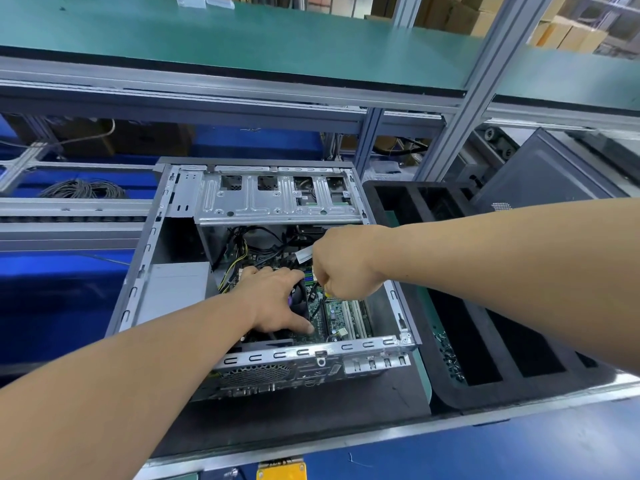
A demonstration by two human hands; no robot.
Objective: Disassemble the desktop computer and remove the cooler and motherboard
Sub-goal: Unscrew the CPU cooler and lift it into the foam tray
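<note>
The open desktop case (311, 353) lies on its side on a dark mat. Inside it is the green motherboard (341, 313) with white slots. My left hand (273, 299) spans the black cooler (299, 303), its fingers curled over the far side and its thumb down on the near side. Just to the right, my right hand (343, 265) is closed in a fist around a screwdriver (326, 293); only a bit of its yellow handle shows below the fist, over the board beside the cooler. The tip is hidden.
A metal drive cage (277, 199) spans the case's far end, with cables (249, 251) below it and the power supply (173, 292) at left. A black foam tray (485, 341) holding several screws (450, 358) lies at right. A grey panel (540, 174) leans behind it.
</note>
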